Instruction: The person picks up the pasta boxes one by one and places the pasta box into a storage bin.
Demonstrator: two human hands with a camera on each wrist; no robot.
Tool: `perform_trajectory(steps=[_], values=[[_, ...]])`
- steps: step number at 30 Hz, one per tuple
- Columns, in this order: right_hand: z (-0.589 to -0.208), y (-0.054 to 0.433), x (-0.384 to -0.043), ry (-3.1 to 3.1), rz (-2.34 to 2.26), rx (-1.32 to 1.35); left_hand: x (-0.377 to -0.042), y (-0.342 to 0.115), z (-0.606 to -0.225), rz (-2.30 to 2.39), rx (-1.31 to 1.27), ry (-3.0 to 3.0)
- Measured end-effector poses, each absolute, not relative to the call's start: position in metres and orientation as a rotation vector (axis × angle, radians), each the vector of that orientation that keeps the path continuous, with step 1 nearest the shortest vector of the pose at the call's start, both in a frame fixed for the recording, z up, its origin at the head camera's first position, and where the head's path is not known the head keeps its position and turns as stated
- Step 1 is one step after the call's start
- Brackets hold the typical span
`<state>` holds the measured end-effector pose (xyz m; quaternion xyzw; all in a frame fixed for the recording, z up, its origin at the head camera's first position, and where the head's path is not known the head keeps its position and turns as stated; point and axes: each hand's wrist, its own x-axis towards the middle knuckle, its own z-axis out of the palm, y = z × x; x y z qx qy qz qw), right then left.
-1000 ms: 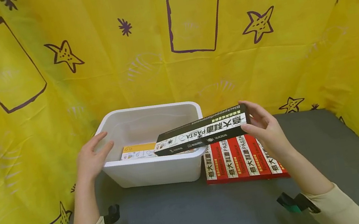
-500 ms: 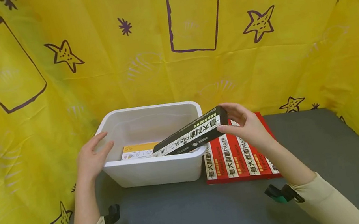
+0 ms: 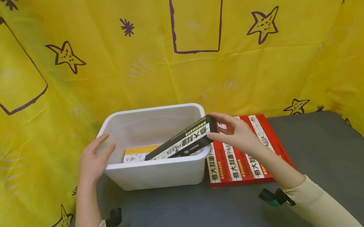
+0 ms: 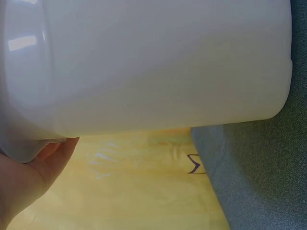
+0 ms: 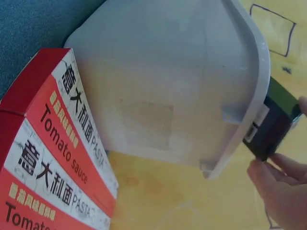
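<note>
The right hand (image 3: pixel 239 134) has moved left, its fingers (image 3: pixel 225 119) now nearer the white bin (image 3: pixel 158 175); the black pasta box (image 3: pixel 180 143) ahead of them reaches farther in, tilted more steeply. More red boxes (image 3: pixel 242 157) show right of the fingers.

I'm seeing a black pasta box (image 3: pixel 184 140) rocking a white band, red boxes (image 3: pixel 243 159) flashing white stripes, a bin (image 3: pixel 156 175) looking plain white, and a yellow curtain (image 3: pixel 157 77) showing purple-outlined starfish (image 3: pixel 263 27).

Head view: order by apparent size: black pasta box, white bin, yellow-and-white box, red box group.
1. white bin
2. red box group, partly covered
3. black pasta box
4. yellow-and-white box, visible part only; its full size is hidden
</note>
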<state>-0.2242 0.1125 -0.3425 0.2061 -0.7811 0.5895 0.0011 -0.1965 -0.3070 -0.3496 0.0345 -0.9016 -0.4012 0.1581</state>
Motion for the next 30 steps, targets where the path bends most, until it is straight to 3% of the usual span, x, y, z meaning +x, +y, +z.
perform_trajectory(steps=[10, 30], values=[[-0.347, 0.094, -0.216, -2.550, 1.417, 0.792, -0.197, -0.308, -0.350, -1.087, 0.092, -2.576], [-0.358, 0.103, -0.208, -2.492, 1.518, 0.812, -0.197, -0.308, -0.351, -1.130, 0.080, -2.573]])
